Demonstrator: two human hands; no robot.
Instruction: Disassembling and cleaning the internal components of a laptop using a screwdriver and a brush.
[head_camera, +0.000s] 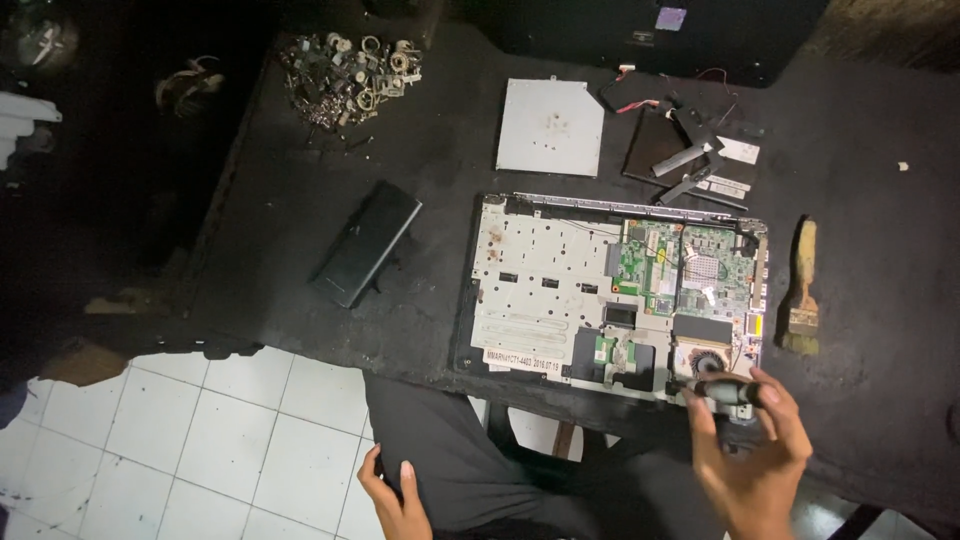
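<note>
The right hand (745, 455) reaches over the near edge of the dark table (430, 190), its grip closed around a short dark tool with a pale band (722, 390), thumb and fingers wrapped on the handle. The tool lies nearly level, just over the near right corner of an opened laptop base (610, 290), beside the round fan (703, 360). The left hand (395, 495) hangs below the table edge, resting on the person's dark trouser leg (470, 460); its fingers curl loosely and whether they hold anything I cannot tell.

The laptop base lies toward the table's near edge, its pale metal plate on the left and the green circuit board (690, 270) on the right. A long white label with dark print (528, 358) sits along the near edge of the plate.

Behind the base, toward the far edge, lies a flat square grey drive (550, 127), and to its right a dark panel with loose strips and a small white label (738, 152). A black oblong battery (365, 243) lies at a slant left of the base. A heap of small metal parts (345, 75) sits near the far left corner. A worn paintbrush (803, 290) lies right of the base. White floor tiles (220, 440) show below.
</note>
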